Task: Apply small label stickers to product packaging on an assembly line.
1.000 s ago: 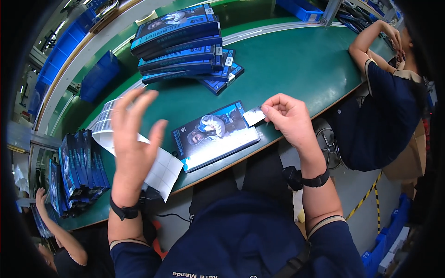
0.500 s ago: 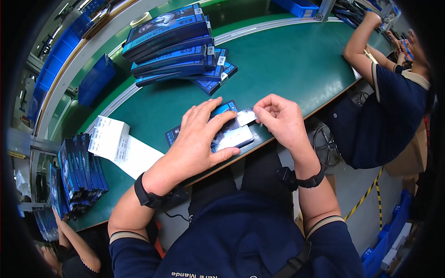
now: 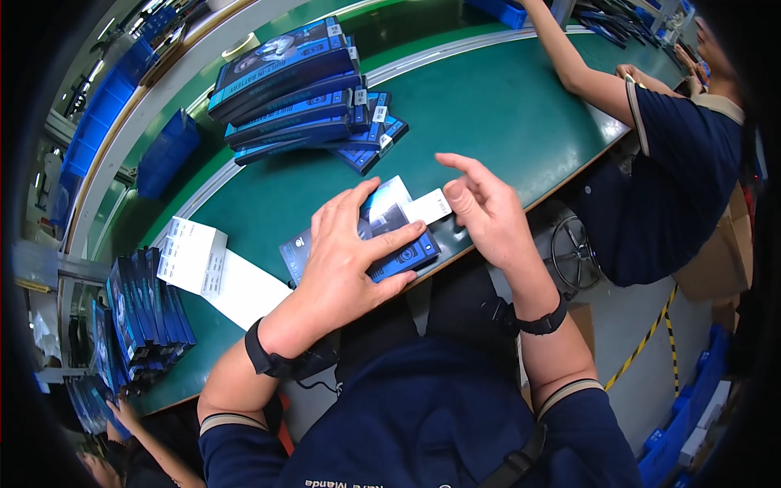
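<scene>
A dark blue printed box (image 3: 416, 254) lies near the table's front edge. My left hand (image 3: 346, 248) rests over it with fingers spread, the thumb along its near side and the index finger reaching toward its right end. A small white label (image 3: 431, 206) sticks out past the right end of the box, near the left index fingertip. Just right of the label, my right hand (image 3: 490, 213) hovers with thumb and index finger apart, and nothing shows between them. Part of the box is hidden beneath the left hand.
A leaning stack of similar blue boxes (image 3: 285, 89) stands behind. At left are a folded white label strip (image 3: 194, 256) and a row of upright boxes (image 3: 146, 305). Co-workers sit at the right (image 3: 667, 163) and lower left (image 3: 154, 443). A blue bin (image 3: 168, 153) stands beyond the rail.
My right hand has let go of the label and opened. The box now shows its bright blue band on the near side instead of the far side. The right co-worker's arm has stretched leftward.
</scene>
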`<action>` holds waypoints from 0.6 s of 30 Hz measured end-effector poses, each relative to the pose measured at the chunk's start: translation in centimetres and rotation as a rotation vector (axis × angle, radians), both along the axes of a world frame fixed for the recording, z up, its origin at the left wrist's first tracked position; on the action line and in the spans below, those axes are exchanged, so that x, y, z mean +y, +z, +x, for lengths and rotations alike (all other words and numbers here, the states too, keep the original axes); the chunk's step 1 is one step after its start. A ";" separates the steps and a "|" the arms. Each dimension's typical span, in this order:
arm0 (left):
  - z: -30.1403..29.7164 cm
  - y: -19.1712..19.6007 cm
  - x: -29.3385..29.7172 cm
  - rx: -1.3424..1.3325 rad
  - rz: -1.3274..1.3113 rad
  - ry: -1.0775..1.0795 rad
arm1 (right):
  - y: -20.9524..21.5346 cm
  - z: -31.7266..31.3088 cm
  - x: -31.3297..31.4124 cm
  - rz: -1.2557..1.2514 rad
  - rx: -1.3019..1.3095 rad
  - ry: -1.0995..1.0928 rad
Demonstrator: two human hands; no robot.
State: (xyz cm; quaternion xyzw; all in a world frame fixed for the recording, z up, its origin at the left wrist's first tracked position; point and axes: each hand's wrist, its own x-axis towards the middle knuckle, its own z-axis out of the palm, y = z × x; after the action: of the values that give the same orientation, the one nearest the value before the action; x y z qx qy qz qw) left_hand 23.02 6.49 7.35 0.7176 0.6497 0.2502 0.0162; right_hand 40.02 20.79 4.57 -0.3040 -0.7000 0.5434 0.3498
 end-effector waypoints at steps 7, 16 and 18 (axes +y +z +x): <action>0.5 0.2 -0.7 -0.156 0.246 -0.125 | 0.6 -2.3 -4.0 -0.652 0.743 0.231; 0.8 5.1 -0.5 -0.131 0.091 -0.143 | 0.3 -2.9 -6.4 -0.831 0.619 0.624; -0.2 7.2 -0.2 0.016 0.133 -0.121 | 0.5 -3.1 -6.1 -0.651 0.454 0.587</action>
State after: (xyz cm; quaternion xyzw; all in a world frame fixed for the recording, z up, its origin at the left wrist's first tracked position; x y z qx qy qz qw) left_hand 22.82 6.24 14.59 0.7571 0.5872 0.2857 -0.0216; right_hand 36.96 14.69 5.07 -0.0614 -0.4561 0.8620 0.2125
